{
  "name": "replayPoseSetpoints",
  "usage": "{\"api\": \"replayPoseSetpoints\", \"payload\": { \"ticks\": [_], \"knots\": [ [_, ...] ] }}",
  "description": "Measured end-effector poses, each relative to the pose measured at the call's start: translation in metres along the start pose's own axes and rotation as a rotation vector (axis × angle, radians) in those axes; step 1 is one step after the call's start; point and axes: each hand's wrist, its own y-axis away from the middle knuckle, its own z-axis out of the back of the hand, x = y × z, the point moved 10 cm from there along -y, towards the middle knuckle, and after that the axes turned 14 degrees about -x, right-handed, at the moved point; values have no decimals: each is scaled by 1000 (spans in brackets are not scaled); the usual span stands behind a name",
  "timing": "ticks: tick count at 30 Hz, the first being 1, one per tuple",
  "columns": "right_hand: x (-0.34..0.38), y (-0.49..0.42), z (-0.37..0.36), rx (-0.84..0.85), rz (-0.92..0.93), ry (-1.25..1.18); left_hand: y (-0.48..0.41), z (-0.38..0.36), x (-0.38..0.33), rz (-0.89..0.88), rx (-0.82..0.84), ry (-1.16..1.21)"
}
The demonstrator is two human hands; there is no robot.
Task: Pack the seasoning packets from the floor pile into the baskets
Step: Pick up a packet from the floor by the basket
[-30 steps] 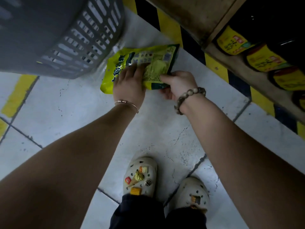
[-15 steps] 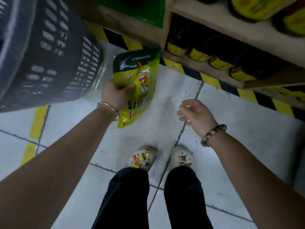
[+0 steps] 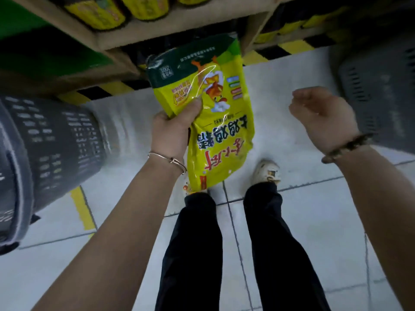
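The tiled floor [image 3: 314, 221] ran under you, its far edge striped yellow and black below a wooden shelf [image 3: 139, 30] carrying yellow-labelled goods too blurred to read. You had a grey slotted basket [image 3: 51, 149] at the floor's left edge and a second grey basket [image 3: 379, 90] at its right edge; you saw only their outer walls, so what lay inside either cannot be told. Your dark trouser legs [image 3: 265, 243] stood between the two. You held one yellow seasoning packet [image 3: 215, 122] in the air above the floor, roughly midway between the baskets, its long axis running near to far, its dark green end toward the shelf and its printed end toward your feet, face up to you. Your left hand [image 3: 170, 135] clamped the packet's left edge, thumb pressed on the front. Your right hand [image 3: 323, 115] hung apart from it, holding nothing, fingers loosely curled.
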Motion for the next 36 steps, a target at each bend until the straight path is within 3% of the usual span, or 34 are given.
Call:
{"api": "replayPoseSetpoints", "payload": {
  "ticks": [9,16,19,23,27,36],
  "knots": [
    [-115,4,199,-348,-126,102,112,-202,20,-65,344,-172],
    [-188,-11,274,-509,-159,193,175,-302,23,-142,474,-321],
    [-223,-29,273,-459,-196,277,185,-334,23,-151,472,-361],
    [-236,-61,251,-397,-31,367,187,-371,17,-181,478,-364],
    [-265,-88,243,-395,-44,423,187,-404,20,-180,491,-360],
    [-257,-86,250,-636,172,345,207,-482,27,-254,578,-331]
  ]
}}
